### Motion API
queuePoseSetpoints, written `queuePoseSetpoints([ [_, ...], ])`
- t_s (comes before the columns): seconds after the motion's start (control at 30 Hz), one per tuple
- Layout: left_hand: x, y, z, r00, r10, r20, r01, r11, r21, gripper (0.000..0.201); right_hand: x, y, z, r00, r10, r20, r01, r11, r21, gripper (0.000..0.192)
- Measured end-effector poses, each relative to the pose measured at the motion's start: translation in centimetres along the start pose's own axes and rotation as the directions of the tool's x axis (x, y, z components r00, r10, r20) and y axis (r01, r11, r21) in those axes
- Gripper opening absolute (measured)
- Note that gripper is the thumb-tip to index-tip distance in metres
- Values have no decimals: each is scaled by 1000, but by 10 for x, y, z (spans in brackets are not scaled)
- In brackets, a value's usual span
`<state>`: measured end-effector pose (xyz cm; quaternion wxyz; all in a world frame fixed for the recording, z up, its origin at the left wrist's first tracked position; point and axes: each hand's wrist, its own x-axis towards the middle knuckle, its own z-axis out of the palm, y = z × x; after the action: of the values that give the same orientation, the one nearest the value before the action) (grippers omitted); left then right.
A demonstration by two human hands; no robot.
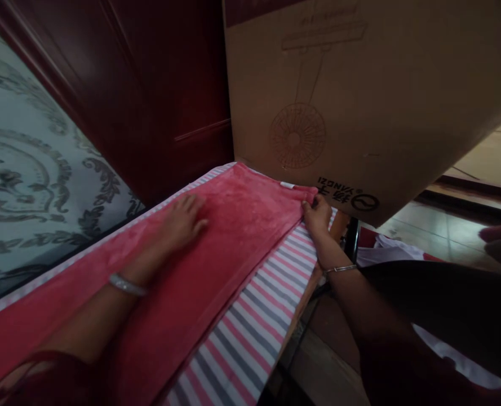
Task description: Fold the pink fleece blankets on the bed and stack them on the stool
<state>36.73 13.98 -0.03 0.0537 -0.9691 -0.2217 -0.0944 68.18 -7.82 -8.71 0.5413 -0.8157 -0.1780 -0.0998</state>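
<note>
1. Left hand (182, 223) lies flat, fingers spread, palm down on the red towel (216, 254); grips nothing, pins the cloth so it stays smooth.
2. Right hand (316, 214) pinches the towel's far corner, fingers closed on the edge, pulling it taut.
3. Striped cover (250, 332) under the towel, on the worktop.
4. Just beyond the right hand, cardboard box (360, 101) crowds the corner.
5. Dark wooden door (157, 84) beyond the left hand.

The cardboard box (372, 101) bears "YANGZI", seen upside down, beside Chinese characters and a round logo.
</note>
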Motion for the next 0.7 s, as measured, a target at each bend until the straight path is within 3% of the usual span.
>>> queuePoseSetpoints([
  [0.1,-44,39,12,978,198,64,-191,977,-96,64,-2,-2,-1,1000,11,-17,-11,1000,-5,19],
  [0.17,-59,55,19,969,222,107,-208,970,-129,65,-4,-5,-3,999,22,-23,-22,1000,-6,19],
  [0.3,-69,62,12,958,202,205,-172,973,-156,69,-10,-8,-9,998,37,-43,-38,999,-26,15],
  [0.4,-99,60,-6,948,184,259,-141,974,-179,65,-13,-10,-11,997,41,-68,-46,996,-70,12],
  [0.5,-168,61,-25,956,123,266,-76,981,-178,57,-16,-16,-14,997,73,-39,-77,991,-112,10],
  [0.7,-350,82,-55,979,-76,188,95,991,-98,60,-34,-32,-32,996,93,-16,-94,994,-62,14],
])
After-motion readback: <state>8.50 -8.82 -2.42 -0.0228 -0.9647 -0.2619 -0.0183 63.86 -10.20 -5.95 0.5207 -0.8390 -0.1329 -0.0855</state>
